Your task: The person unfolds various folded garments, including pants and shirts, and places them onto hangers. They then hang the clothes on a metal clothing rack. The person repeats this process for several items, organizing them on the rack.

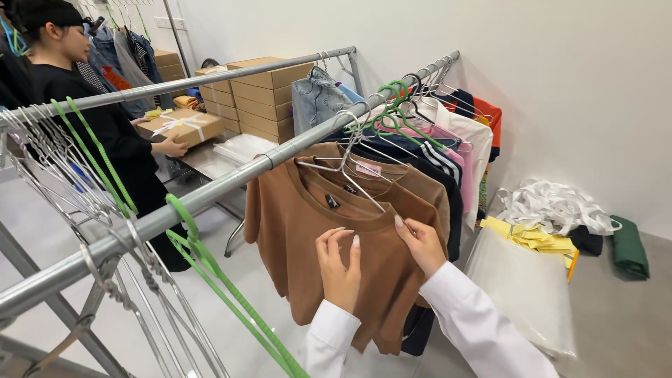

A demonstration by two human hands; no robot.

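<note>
On the near metal rail [231,183], a brown shirt [329,259] hangs from a wire hanger [346,164]. Left hand [341,269] and right hand [422,245] both touch its collar, fingers [401,225] loosely curled, pinching fabric. Beside it hang darker garments [434,168].
</note>
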